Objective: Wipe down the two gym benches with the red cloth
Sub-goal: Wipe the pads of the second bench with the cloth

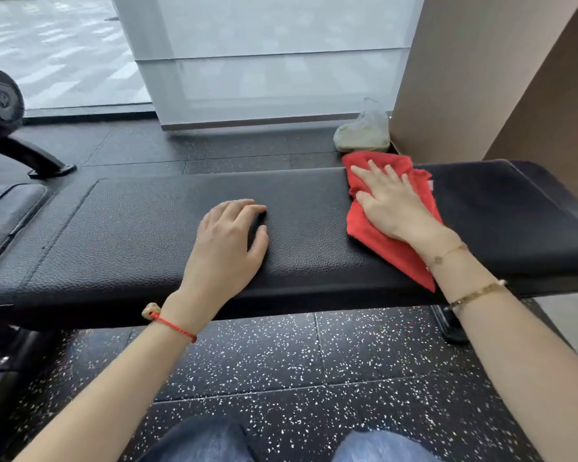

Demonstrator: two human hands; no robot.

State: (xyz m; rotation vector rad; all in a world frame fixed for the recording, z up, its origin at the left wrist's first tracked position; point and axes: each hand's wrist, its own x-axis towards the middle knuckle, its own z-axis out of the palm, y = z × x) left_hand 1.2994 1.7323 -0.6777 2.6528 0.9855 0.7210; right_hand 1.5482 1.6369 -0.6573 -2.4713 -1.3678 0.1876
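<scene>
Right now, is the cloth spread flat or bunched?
Loosely folded, not spread flat: the cloth lies rumpled on the bench, creased under the flat right hand, one corner hanging over the near edge.

Single head-worn wide-angle view; no second view to compare. Camera looked forward and steeply down from above the person's knees [291, 443], close over the black bench [141, 235], which ran crosswise through mid-frame. Both forearms entered from the bottom corners. The speckled floor [364, 358] filled the lower frame; a window [57, 51] and a wall [481, 68] closed the top. Straight edges bowed near the frame borders
</scene>
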